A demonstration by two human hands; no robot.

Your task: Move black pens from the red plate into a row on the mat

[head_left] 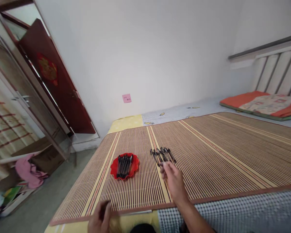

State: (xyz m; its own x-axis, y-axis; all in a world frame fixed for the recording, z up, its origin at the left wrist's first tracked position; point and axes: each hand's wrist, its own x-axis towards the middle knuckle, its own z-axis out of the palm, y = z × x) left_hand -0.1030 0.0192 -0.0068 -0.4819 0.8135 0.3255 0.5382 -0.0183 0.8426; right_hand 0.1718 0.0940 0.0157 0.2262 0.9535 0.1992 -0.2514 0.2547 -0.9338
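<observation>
A row of several black pens point(162, 154) lies side by side on a striped bamboo mat. At their near ends is my right hand point(174, 181), thumb and fingertips pinched together on a pen, most of which the fingers hide. To the left, a red scalloped plate point(135, 164) holds several more dark pens point(124, 165), laid next to each other. My left hand point(99, 216) rests by the mat's front edge, nearest to the plate. Its fingers are loosely curled and apart from the thumb, with nothing visible in them.
The mat point(203, 155) covers much of a bed against a white wall. An orange folded quilt point(254, 97) lies at the far right by the headboard point(276, 71). A red-brown door point(50, 77) stands at the left, with a pink cloth point(30, 171) below.
</observation>
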